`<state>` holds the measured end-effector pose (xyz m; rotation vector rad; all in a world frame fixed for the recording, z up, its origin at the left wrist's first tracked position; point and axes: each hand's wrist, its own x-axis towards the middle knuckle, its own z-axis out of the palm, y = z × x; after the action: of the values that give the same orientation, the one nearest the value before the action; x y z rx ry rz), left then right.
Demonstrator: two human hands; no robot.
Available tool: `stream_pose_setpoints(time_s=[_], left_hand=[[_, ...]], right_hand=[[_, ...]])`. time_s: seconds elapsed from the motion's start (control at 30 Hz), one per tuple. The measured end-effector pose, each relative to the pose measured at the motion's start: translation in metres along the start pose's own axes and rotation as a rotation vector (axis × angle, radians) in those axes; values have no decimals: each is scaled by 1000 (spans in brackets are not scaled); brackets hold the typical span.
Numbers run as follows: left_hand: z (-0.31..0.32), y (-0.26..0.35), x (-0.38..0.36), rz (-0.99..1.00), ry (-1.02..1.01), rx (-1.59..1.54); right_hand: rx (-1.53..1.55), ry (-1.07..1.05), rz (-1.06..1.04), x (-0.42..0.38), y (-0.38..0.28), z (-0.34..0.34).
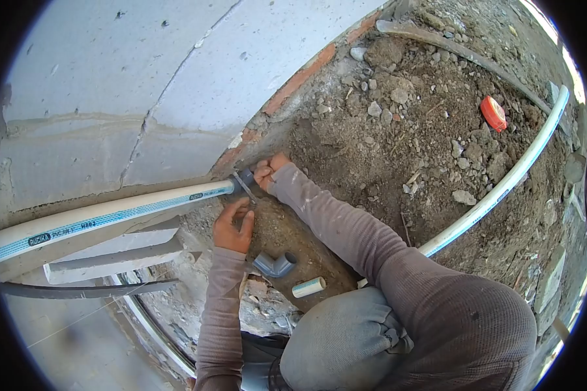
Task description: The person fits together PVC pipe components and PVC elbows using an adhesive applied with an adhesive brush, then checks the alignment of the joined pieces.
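In the head view, a pale rendered wall (111, 85) with a long crack fills the upper left, a row of exposed brick (303, 77) along its foot. Loose soil (424, 140) strewn with stones spreads to the right.

A white pipe (124, 214) with blue stripes and printed lettering runs along the wall base from the left edge, ending at a dark grey fitting (247, 175) near the wall's corner. A thin strip (244, 189) slants across that joint. The right hand (270, 172) is at the far side of the fitting, its fingers bent and bunched together; whether they grip it cannot be told. The left hand (233, 225) is below the pipe's end, close to the strip's lower tip, fingers curled and thumb raised apart from them; whether they have hold of the strip is unclear.

Nearer the person's bent knee (342, 339), a grey elbow (272, 266) lies on the ground, one open mouth showing a dark interior. Just beside it is a short white pipe piece (308, 287). On the right, a long white pipe (502, 186) curves over the soil, and an orange-red roll (493, 114) sits near its upper end.
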<state>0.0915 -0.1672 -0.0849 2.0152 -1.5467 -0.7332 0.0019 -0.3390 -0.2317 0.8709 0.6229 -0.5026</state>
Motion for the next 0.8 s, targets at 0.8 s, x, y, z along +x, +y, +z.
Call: stream_pose_setpoints(time_s=[0.8], left_hand=[[-10, 14, -2, 4, -38, 121]], right_hand=[[-3403, -536, -958, -54, -14, 30]])
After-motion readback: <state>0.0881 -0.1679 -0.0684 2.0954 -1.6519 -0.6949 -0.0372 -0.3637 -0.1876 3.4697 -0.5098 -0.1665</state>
